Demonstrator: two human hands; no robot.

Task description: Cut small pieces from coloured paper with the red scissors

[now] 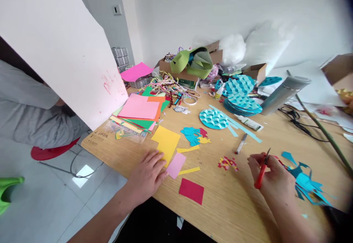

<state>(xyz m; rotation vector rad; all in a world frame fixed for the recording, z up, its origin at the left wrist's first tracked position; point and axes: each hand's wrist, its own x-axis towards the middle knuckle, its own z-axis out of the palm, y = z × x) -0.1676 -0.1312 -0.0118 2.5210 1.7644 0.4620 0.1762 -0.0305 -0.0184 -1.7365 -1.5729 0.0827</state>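
My left hand (146,175) lies flat on the wooden table (234,206), fingers stretched out and touching the edge of a yellow paper sheet (166,141), beside a small pink paper piece (175,165). My right hand (271,178) is closed around red-handled scissors (261,173), their blades pointing up. Just right of it lies a blue paper cutout (305,182). A red paper square (191,190) rests between my hands, and small red and yellow scraps (227,163) lie near the scissors.
A stack of coloured paper (139,112) sits at the left, under a big white board (60,51); a person in grey (24,106) sits behind it. Blue wave-pattern discs (213,119), a marker (241,143), glue (249,122), a grey bottle (284,94), a long green rod (325,134) and cardboard boxes (190,70) fill the back.
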